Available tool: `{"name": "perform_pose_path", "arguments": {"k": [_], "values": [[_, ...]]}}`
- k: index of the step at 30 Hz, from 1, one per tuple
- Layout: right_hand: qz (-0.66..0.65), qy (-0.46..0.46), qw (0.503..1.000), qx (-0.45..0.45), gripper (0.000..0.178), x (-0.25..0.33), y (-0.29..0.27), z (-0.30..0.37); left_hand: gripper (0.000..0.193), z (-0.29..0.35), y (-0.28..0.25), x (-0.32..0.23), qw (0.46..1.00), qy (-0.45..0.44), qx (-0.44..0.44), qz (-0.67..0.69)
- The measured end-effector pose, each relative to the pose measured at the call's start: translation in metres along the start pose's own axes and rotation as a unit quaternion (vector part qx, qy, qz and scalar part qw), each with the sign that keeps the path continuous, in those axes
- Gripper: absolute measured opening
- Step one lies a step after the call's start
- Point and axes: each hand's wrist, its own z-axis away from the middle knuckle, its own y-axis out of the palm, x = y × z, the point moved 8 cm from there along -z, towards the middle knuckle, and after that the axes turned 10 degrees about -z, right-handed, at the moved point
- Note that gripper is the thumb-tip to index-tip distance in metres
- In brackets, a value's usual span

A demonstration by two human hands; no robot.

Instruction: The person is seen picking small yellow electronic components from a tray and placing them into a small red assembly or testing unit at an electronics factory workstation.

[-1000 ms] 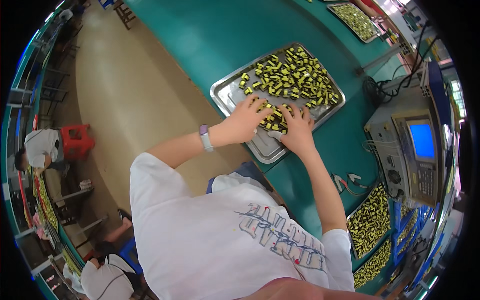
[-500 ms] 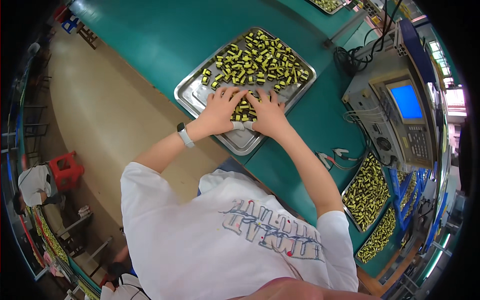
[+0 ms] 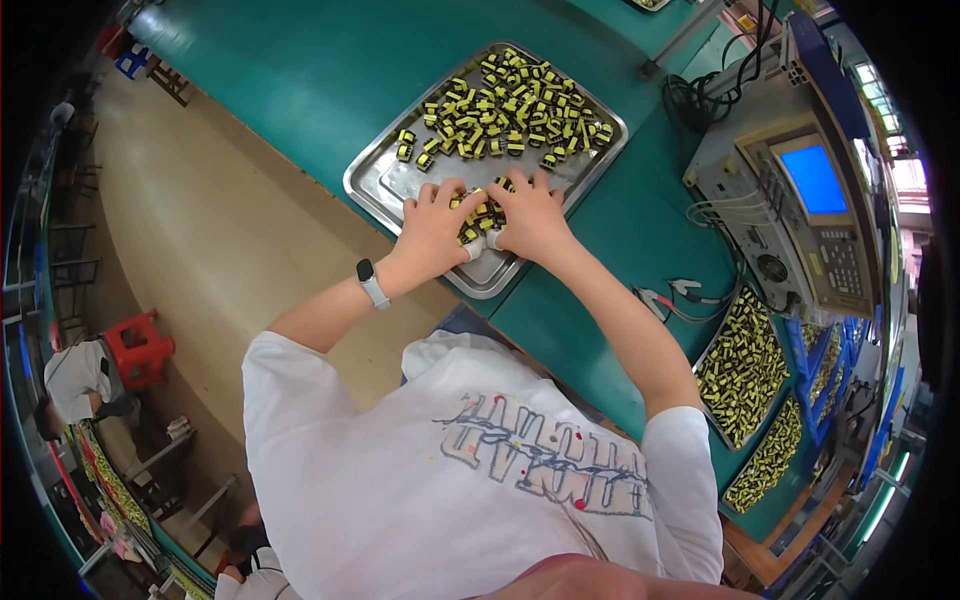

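Note:
A metal tray [image 3: 376, 184] on the green table holds many small yellow-and-black components [image 3: 505, 105], which look like little wound transformers. At its near end, my left hand [image 3: 430, 232] and my right hand [image 3: 533, 220] curl round a cluster of these transformers [image 3: 484, 216] from both sides. My fingers are bent over the far side of the cluster, and the thumbs, in white finger covers, meet on the near side. The undersides of both hands and part of the cluster are hidden. A watch is on my left wrist.
To the right stands a bench instrument [image 3: 790, 215] with a blue screen, its clip leads [image 3: 668, 300] lying on the table. Nearer me are another full tray [image 3: 742, 370], a further batch of components [image 3: 766, 455] and blue bins [image 3: 815, 375]. A person [image 3: 80, 380] sits by a red stool [image 3: 139, 348] far left.
Both hands have drawn closer together, squeezing the cluster between them. A wider bare strip of tray now separates it from the main pile. The whole view has shifted slightly.

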Motion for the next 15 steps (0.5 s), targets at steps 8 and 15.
{"name": "perform_pose_path", "arguments": {"k": [8, 15], "values": [[0.037, -0.013, 0.998, -0.053, 0.069, 0.006, -0.003, 0.004, 0.085, 0.005, -0.004, -0.003, 0.999, 0.002, -0.045, -0.011], [-0.004, 0.013, 0.987, -0.161, 0.064, -0.002, -0.023, 0.022, 0.087, 0.004, -0.005, -0.009, 0.998, 0.046, -0.051, -0.013]]}}
